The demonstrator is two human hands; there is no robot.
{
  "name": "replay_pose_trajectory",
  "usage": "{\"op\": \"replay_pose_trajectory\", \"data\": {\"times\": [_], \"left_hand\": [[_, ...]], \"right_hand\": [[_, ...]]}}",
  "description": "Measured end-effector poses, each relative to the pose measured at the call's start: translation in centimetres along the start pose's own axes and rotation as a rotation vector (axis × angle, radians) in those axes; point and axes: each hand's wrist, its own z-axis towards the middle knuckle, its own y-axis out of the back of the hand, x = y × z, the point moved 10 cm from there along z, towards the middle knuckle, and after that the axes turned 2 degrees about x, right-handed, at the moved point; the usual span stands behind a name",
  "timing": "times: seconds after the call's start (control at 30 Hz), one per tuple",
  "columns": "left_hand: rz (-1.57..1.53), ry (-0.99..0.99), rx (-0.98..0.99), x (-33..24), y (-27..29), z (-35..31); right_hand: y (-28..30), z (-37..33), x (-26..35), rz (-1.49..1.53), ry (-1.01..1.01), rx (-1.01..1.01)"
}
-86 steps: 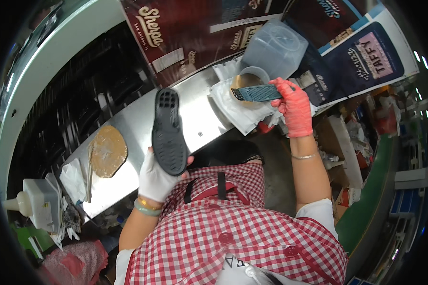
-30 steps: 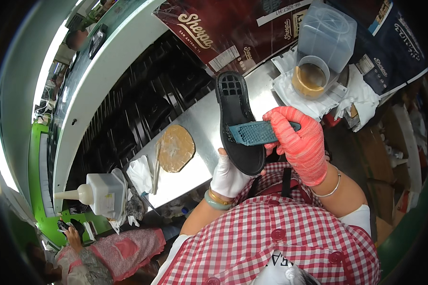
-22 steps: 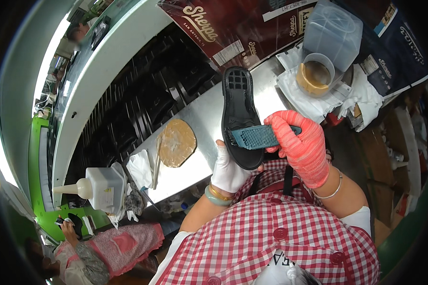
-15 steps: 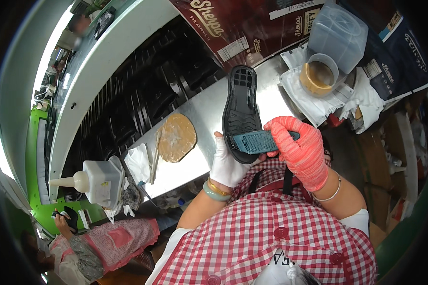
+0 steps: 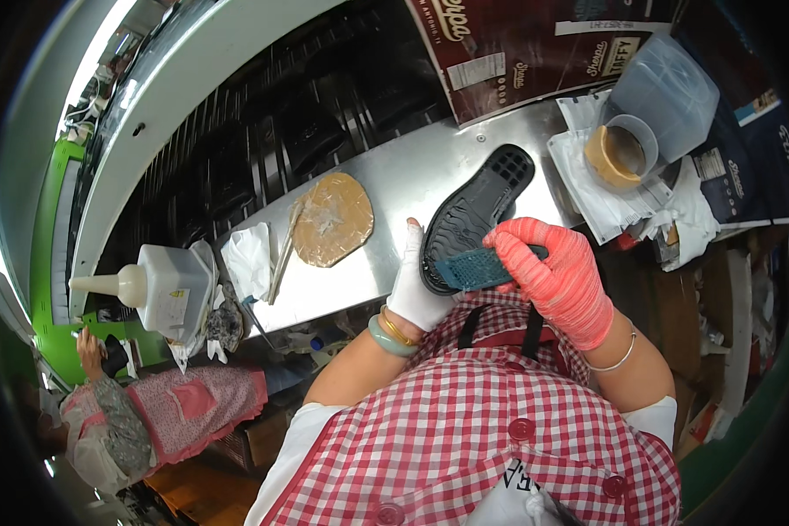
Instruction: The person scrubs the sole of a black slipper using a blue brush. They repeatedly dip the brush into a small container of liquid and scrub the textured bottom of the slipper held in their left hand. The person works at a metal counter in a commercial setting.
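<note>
My left hand [image 5: 416,289], in a white glove with bare fingertips, grips a black shoe sole [image 5: 473,215] from beneath at its near end, tread cavity facing up. A grid of small square recesses marks the sole's far end, tilted away to the right. My right hand [image 5: 557,280], in a coral-pink glove, is closed around a flat teal brush [image 5: 472,270] with a textured face. The brush lies across the sole's near end, and its dark end sticks out past my fingers.
A metal bench [image 5: 351,285] carries a round tan disc [image 5: 333,219] with a stick beside it. At left stands a squeeze bottle [image 5: 167,289]; at right, a cup [image 5: 618,156] sits near a clear plastic box [image 5: 666,96]. Black racks [image 5: 307,131] line the back. Another person [image 5: 162,403] works at lower left.
The sole has swung so its far end points more to the right. The brush stays over the near end, shifted slightly. The whole view has turned a little.
</note>
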Motion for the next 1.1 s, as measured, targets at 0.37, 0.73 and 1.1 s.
{"op": "replay_pose_trajectory", "data": {"times": [0.37, 0.73, 1.1], "left_hand": [[0.118, 0.238, -0.012, -1.5, 1.2, -0.9], [0.399, 0.408, 0.010, -3.7, 5.0, -0.4], [0.579, 0.489, -0.062, -6.7, 5.8, -0.3]], "right_hand": [[-3.8, 4.2, 1.0, -0.149, -0.056, 0.286], [-5.9, 7.6, -1.0, 0.019, -0.205, 0.334], [-5.9, 9.5, -2.4, 0.051, -0.209, 0.365]]}}
